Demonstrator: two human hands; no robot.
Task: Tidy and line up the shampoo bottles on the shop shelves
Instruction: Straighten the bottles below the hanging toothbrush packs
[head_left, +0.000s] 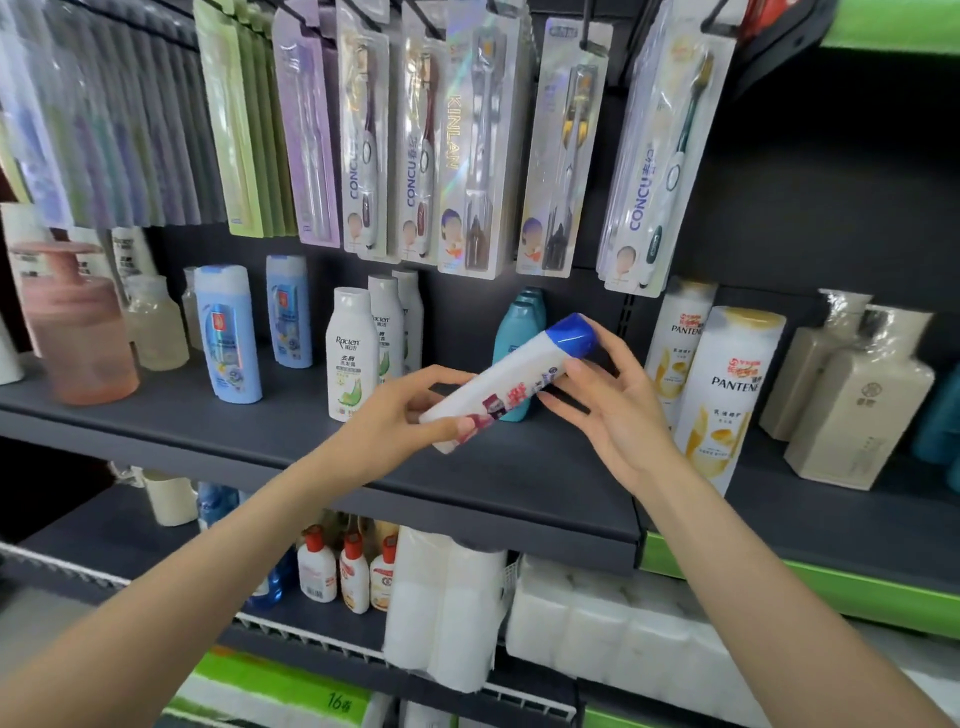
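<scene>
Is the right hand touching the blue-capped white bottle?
Touching. The head view shows the right hand with its fingertips against the blue-capped white bottle just below the cap, while the left hand grips its lower end.

2 Pantene bottles (719, 395), 2 beige bottles (857, 400), 2 light-blue bottles (228, 335).
</scene>
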